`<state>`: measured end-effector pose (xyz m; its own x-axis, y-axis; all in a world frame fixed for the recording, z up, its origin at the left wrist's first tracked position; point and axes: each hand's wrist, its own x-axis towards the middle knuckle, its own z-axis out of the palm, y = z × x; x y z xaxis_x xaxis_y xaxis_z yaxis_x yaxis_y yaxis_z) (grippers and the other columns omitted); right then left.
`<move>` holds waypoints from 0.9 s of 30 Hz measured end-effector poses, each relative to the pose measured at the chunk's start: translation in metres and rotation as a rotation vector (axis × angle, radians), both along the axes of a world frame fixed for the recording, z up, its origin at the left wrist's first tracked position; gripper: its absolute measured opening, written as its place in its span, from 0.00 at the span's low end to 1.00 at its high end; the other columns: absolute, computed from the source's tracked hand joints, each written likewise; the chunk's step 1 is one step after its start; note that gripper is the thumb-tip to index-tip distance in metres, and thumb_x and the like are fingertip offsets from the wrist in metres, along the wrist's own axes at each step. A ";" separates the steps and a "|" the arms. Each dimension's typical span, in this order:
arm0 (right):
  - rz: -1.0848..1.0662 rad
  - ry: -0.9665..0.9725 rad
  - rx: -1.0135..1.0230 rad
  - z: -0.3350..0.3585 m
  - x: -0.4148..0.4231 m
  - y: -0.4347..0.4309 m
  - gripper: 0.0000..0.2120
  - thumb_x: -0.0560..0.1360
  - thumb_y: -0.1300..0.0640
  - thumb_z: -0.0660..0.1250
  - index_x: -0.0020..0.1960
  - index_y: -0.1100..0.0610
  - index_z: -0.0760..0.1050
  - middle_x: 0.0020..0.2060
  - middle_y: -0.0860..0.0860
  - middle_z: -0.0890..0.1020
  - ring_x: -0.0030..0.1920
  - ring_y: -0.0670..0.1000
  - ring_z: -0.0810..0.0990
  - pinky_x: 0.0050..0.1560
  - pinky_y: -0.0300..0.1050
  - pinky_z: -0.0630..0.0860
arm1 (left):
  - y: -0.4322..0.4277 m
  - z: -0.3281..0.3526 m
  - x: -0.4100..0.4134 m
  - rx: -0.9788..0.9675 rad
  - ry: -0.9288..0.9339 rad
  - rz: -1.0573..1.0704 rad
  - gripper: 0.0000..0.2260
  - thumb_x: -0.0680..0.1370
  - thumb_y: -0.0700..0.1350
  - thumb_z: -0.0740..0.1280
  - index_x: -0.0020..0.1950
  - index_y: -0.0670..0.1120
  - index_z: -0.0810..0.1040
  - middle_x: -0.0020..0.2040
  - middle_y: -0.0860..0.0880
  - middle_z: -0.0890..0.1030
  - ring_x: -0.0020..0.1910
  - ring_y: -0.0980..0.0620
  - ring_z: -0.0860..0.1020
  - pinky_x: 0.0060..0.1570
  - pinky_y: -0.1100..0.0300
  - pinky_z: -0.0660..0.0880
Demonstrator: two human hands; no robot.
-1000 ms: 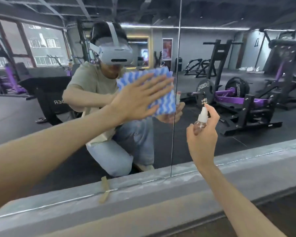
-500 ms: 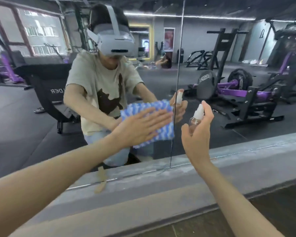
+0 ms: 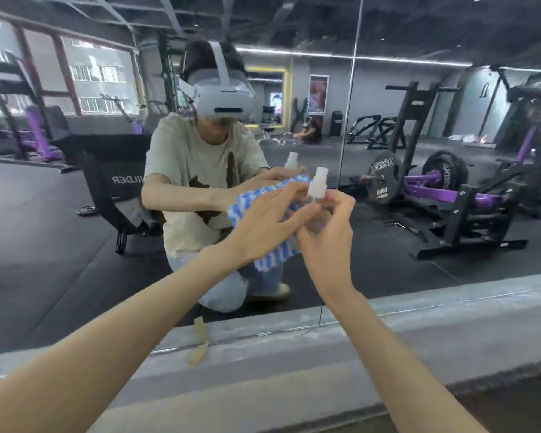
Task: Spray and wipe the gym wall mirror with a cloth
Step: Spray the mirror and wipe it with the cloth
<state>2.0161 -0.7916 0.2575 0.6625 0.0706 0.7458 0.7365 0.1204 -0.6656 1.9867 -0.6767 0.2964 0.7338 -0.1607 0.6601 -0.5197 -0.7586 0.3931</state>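
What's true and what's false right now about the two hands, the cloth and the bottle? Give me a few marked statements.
1. The left hand lies on the cloth with straight fingers. True.
2. The right hand is empty. False: it holds the spray bottle.
3. The cloth is plain white. False: it is striped blue and white.
4. The spray bottle has a white top. True.

left hand point(image 3: 263, 228) flat on blue-white cloth point(image 3: 270, 259) at mirror point(image 3: 75, 245) | right hand point(image 3: 327, 248) grips spray bottle point(image 3: 317, 185) just beside cloth
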 end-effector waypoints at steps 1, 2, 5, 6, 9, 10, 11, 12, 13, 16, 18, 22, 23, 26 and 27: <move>0.010 0.030 0.009 0.001 0.000 0.004 0.21 0.75 0.64 0.70 0.56 0.47 0.63 0.52 0.45 0.78 0.50 0.44 0.81 0.48 0.38 0.77 | -0.002 0.001 -0.001 -0.055 0.006 0.006 0.23 0.77 0.60 0.58 0.64 0.46 0.73 0.58 0.50 0.80 0.58 0.53 0.77 0.61 0.51 0.71; 0.010 0.049 0.004 0.004 0.002 0.007 0.20 0.75 0.63 0.71 0.56 0.50 0.63 0.52 0.46 0.78 0.50 0.42 0.81 0.48 0.36 0.76 | -0.003 0.003 0.000 -0.098 0.005 0.022 0.22 0.76 0.59 0.60 0.62 0.46 0.75 0.55 0.49 0.81 0.56 0.53 0.78 0.58 0.52 0.73; 0.007 0.028 -0.077 0.005 0.010 0.009 0.21 0.75 0.60 0.70 0.60 0.51 0.61 0.51 0.44 0.76 0.50 0.39 0.79 0.50 0.38 0.76 | -0.008 0.005 0.001 -0.105 -0.027 0.075 0.18 0.76 0.54 0.66 0.58 0.42 0.76 0.51 0.47 0.81 0.51 0.53 0.78 0.51 0.58 0.73; 0.021 0.007 -0.107 0.003 0.012 0.007 0.23 0.75 0.59 0.70 0.62 0.49 0.61 0.53 0.42 0.76 0.52 0.41 0.79 0.53 0.44 0.78 | -0.009 0.006 -0.001 -0.126 -0.031 0.082 0.14 0.77 0.49 0.67 0.57 0.41 0.76 0.50 0.48 0.81 0.50 0.58 0.78 0.51 0.63 0.72; 0.071 -0.192 -0.273 -0.005 0.020 0.005 0.29 0.77 0.52 0.68 0.73 0.44 0.58 0.63 0.45 0.73 0.64 0.45 0.74 0.64 0.44 0.73 | -0.003 0.013 -0.016 -0.231 -0.143 0.111 0.10 0.79 0.42 0.66 0.59 0.41 0.74 0.51 0.56 0.77 0.53 0.68 0.75 0.54 0.70 0.70; 0.030 -0.307 -0.352 -0.007 0.025 0.006 0.29 0.77 0.50 0.65 0.75 0.48 0.59 0.67 0.49 0.72 0.66 0.48 0.71 0.66 0.44 0.70 | 0.002 0.014 -0.024 -0.251 -0.187 0.130 0.11 0.79 0.44 0.65 0.60 0.43 0.73 0.52 0.54 0.77 0.55 0.64 0.75 0.56 0.67 0.72; -0.094 -0.443 -0.427 -0.008 0.032 0.008 0.28 0.78 0.49 0.63 0.75 0.53 0.61 0.67 0.53 0.72 0.66 0.51 0.70 0.66 0.47 0.69 | 0.006 0.015 -0.034 -0.257 -0.217 0.162 0.10 0.79 0.46 0.64 0.59 0.48 0.72 0.51 0.51 0.77 0.54 0.60 0.76 0.56 0.64 0.73; -0.260 -0.572 -0.480 -0.008 0.041 0.012 0.27 0.78 0.50 0.61 0.74 0.59 0.64 0.66 0.56 0.72 0.64 0.54 0.70 0.65 0.50 0.68 | 0.011 0.017 -0.043 -0.258 -0.236 0.192 0.07 0.80 0.46 0.64 0.58 0.52 0.70 0.49 0.49 0.77 0.51 0.61 0.76 0.53 0.66 0.73; -0.407 -0.686 -0.510 -0.005 0.050 0.016 0.26 0.77 0.52 0.60 0.72 0.61 0.66 0.65 0.57 0.71 0.62 0.56 0.70 0.66 0.53 0.66 | 0.014 0.021 -0.053 -0.284 -0.240 0.221 0.06 0.81 0.43 0.63 0.56 0.53 0.70 0.46 0.46 0.77 0.46 0.62 0.75 0.48 0.70 0.71; -0.617 -0.923 -0.509 0.038 0.071 0.030 0.25 0.78 0.56 0.59 0.74 0.59 0.66 0.69 0.57 0.65 0.66 0.58 0.68 0.72 0.60 0.54 | 0.022 0.039 -0.070 -0.475 -0.240 0.268 0.04 0.80 0.43 0.61 0.54 0.47 0.71 0.45 0.42 0.77 0.42 0.57 0.73 0.43 0.66 0.70; -0.699 -1.000 -0.448 0.097 0.076 0.039 0.24 0.78 0.55 0.59 0.74 0.54 0.67 0.74 0.58 0.66 0.72 0.59 0.63 0.73 0.66 0.48 | 0.024 0.053 -0.072 -0.527 -0.269 0.322 0.04 0.79 0.42 0.59 0.51 0.50 0.71 0.43 0.51 0.77 0.42 0.59 0.73 0.43 0.68 0.70; -0.756 -0.930 -0.377 0.190 0.072 0.060 0.22 0.83 0.47 0.51 0.76 0.48 0.65 0.75 0.59 0.64 0.75 0.64 0.61 0.72 0.70 0.47 | 0.017 0.069 -0.076 -0.572 -0.321 0.396 0.06 0.78 0.39 0.59 0.46 0.50 0.70 0.42 0.52 0.76 0.39 0.61 0.73 0.41 0.72 0.70; -0.742 -0.957 -0.392 0.182 0.070 0.066 0.24 0.83 0.46 0.48 0.77 0.49 0.62 0.76 0.58 0.63 0.76 0.63 0.60 0.74 0.67 0.44 | 0.015 0.070 -0.077 -0.577 -0.334 0.430 0.07 0.79 0.38 0.59 0.45 0.49 0.69 0.41 0.53 0.76 0.37 0.63 0.73 0.38 0.73 0.69; -0.572 -1.358 -0.591 0.069 0.072 0.080 0.26 0.81 0.49 0.54 0.78 0.55 0.61 0.76 0.54 0.64 0.76 0.57 0.59 0.75 0.61 0.33 | 0.015 0.074 -0.082 -0.566 -0.354 0.563 0.10 0.81 0.38 0.58 0.42 0.50 0.68 0.34 0.60 0.74 0.31 0.66 0.70 0.34 0.74 0.66; -0.510 -1.543 -0.721 0.018 0.069 0.079 0.28 0.77 0.50 0.59 0.76 0.55 0.63 0.75 0.53 0.66 0.75 0.54 0.61 0.75 0.61 0.32 | 0.018 0.075 -0.085 -0.554 -0.330 0.611 0.10 0.81 0.40 0.58 0.42 0.51 0.68 0.31 0.62 0.74 0.31 0.66 0.70 0.33 0.73 0.66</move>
